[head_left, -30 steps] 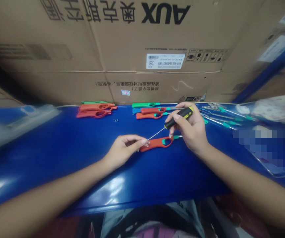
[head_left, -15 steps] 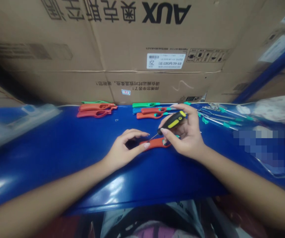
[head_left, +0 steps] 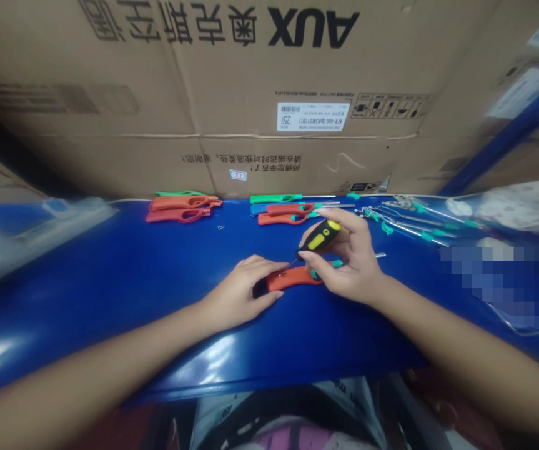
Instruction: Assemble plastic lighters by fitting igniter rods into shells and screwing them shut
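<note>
An orange lighter body (head_left: pixel 292 277) with a teal trigger lies on the blue table (head_left: pixel 123 275) in front of me. My left hand (head_left: pixel 241 294) curls round its left end, thumb and fingers pressed on it. My right hand (head_left: pixel 346 259) grips a black and yellow screwdriver (head_left: pixel 318 236). Its thin shaft points down and left onto the lighter body near my left fingertips. The tip itself is hidden between the fingers.
More orange and green lighter bodies (head_left: pixel 180 208) lie at the back left and others (head_left: pixel 285 209) at the back centre. Several metal rods with teal ends (head_left: pixel 414 225) lie at the back right. A large cardboard box (head_left: pixel 260 94) stands behind. A blurred object (head_left: pixel 35 228) lies at left.
My right hand has tilted the screwdriver steeper and brought its tip down onto the lighter body. My left hand has closed round the lighter's left end.
</note>
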{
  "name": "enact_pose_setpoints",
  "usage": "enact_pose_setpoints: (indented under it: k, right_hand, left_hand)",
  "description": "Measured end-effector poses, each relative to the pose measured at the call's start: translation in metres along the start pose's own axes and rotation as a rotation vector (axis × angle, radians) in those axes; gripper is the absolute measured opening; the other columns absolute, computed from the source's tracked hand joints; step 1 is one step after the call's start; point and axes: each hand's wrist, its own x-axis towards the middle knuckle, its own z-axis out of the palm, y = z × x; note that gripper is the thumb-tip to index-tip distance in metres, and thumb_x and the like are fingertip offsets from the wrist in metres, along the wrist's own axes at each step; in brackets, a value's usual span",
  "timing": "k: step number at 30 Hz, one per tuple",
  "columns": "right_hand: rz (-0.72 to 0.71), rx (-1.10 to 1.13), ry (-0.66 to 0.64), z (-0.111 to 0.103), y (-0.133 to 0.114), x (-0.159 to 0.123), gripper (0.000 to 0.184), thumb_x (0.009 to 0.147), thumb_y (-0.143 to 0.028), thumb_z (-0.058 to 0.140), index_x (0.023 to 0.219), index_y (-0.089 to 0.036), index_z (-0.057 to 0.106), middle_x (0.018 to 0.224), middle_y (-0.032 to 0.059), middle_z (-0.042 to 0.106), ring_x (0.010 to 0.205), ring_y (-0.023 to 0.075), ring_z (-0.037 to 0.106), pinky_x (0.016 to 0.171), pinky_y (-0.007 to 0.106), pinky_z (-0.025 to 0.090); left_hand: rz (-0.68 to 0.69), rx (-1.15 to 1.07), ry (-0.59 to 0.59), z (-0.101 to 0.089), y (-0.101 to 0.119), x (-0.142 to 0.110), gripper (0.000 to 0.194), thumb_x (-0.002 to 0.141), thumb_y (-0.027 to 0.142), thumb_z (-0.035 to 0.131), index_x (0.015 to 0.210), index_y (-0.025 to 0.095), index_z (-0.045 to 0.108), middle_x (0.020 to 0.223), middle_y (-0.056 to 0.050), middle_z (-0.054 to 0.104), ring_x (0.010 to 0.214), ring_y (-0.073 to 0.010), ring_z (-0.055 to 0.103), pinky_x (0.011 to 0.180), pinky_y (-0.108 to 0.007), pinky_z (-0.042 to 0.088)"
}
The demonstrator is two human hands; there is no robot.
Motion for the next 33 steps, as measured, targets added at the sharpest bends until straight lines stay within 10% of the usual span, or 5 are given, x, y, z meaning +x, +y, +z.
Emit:
enact_pose_setpoints:
  k: [33]
  right_hand:
    - [-0.047,-0.126,-0.119,-0.005,-0.007,0.005,0.067,0.090,-0.021,0.067,0.149,-0.036,0.037,0.134,0.0069,0.061,0.099,0.0231,0.070,0.080,0.040,0.065]
  left_hand:
    - [-0.005,-0.048,0.008,-0.002,0.008,0.000,0.041,0.089,0.030,0.068,0.127,0.017,0.062,0.105,-0.010,0.071,0.095,-0.0224,0.064,0.089,-0.039,0.053]
